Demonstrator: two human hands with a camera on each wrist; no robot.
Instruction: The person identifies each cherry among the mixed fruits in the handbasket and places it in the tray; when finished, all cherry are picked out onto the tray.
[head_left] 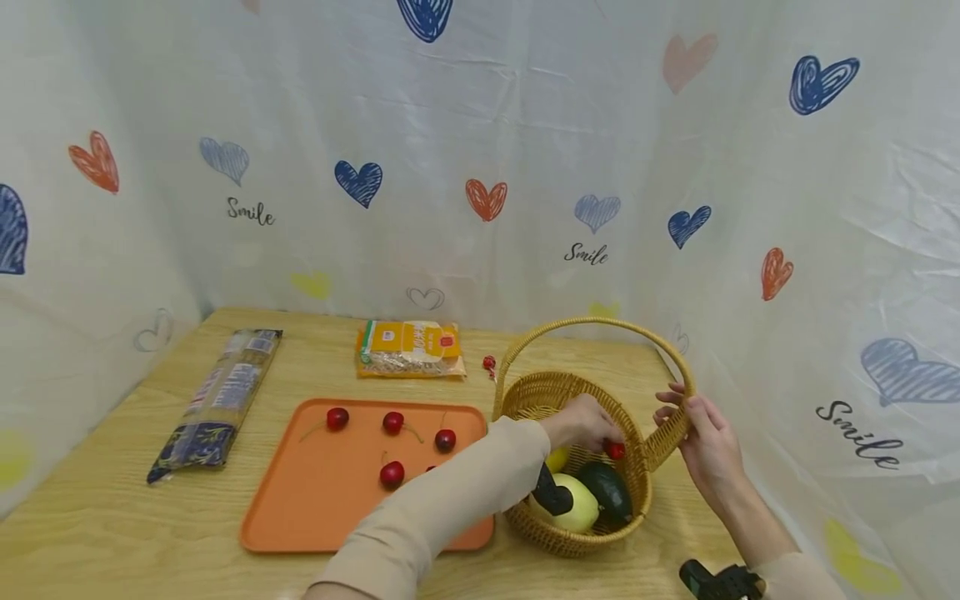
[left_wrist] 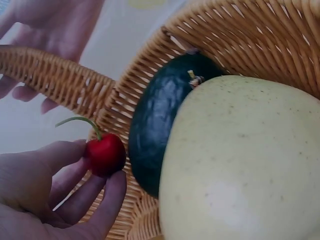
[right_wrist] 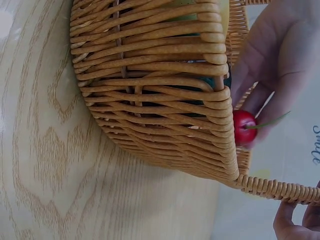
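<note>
My left hand [head_left: 588, 421] reaches over the wicker basket [head_left: 517, 533] and pinches a red cherry [left_wrist: 106, 155] with a green stem between thumb and fingertips. In the right wrist view the cherry shows right at the basket's rim. My right hand [head_left: 708, 446] holds the basket's arched handle [head_left: 592, 321] low on its right side, fingers behind and thumb in front. Inside the basket lie a large pale, speckled round fruit [left_wrist: 240, 160], a dark green oval fruit [left_wrist: 162, 120] and a yellow thing [head_left: 557, 458], partly hidden by the left hand.
Left of the basket, an orange tray [head_left: 300, 508] holds several cherries [head_left: 392, 475]; my left sleeve covers part of it. Behind stand a yellow-orange grain packet [head_left: 411, 350] and a small red wrapped candy [head_left: 489, 363]. A long blue-and-clear packet [head_left: 217, 400] lies at the left.
</note>
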